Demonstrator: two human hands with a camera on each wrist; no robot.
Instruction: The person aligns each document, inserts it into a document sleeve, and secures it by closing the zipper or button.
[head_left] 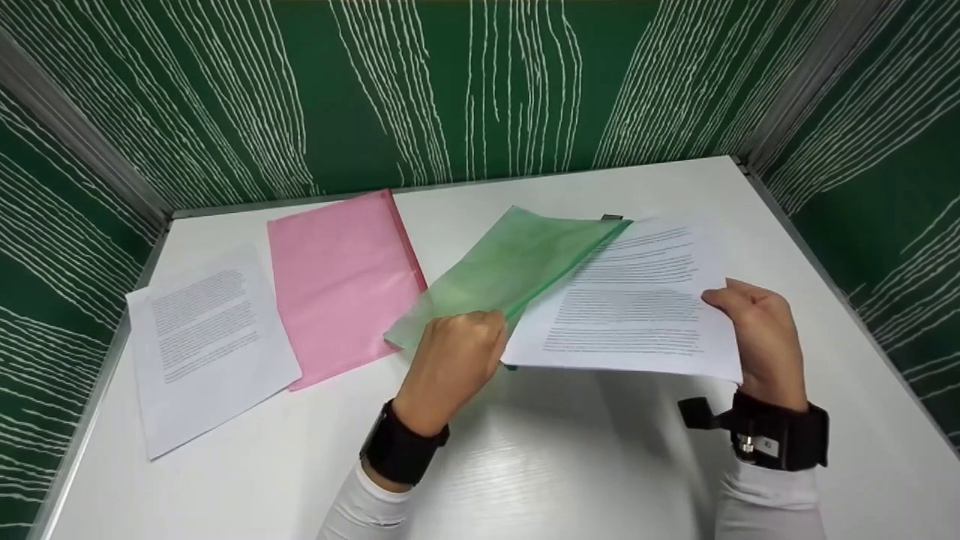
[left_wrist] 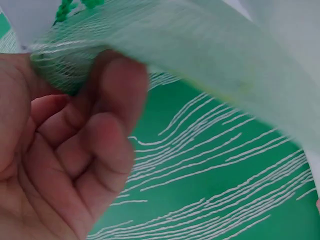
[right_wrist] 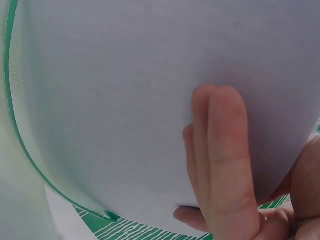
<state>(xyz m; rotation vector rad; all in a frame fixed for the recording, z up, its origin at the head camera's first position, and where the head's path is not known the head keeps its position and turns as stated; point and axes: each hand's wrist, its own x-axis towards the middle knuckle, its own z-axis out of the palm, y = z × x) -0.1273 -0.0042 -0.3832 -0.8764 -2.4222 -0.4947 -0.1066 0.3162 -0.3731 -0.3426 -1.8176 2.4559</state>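
The white printed paper [head_left: 630,315] is over the right half of the bench [head_left: 525,480]. Its left part lies within the mouth of a green translucent mesh pouch with a darker green edge strip [head_left: 510,262]; how far in it reaches cannot be told. One sheet or several: not determinable.

Left hand [head_left: 454,360]: fingers curled, thumb and fingers pinching the pouch at its rim near its near corner. Right hand [head_left: 769,337]: thumb on top of the paper's right edge, extended fingers [right_wrist: 227,145] flat beneath; grip closed on the paper.

Handling, as judged: paper light, limp across its width, smooth, easily creased or torn; best taken at the free right edge with support underneath. Pouch light, soft and floppy; its edge strip appears the firmer part and the proper place to hold the mouth apart.

Surroundings: a pink soft-looking pouch with a red edge strip [head_left: 345,292] lies left of centre towards the bench's far edge. White loose printed paper [head_left: 210,352] lies beside the bench's left edge, overlapping the pink pouch. The green pouch's left corner shows over the pink pouch; contact cannot be confirmed. Likely hindrance: the mesh rim catching the paper's edge.
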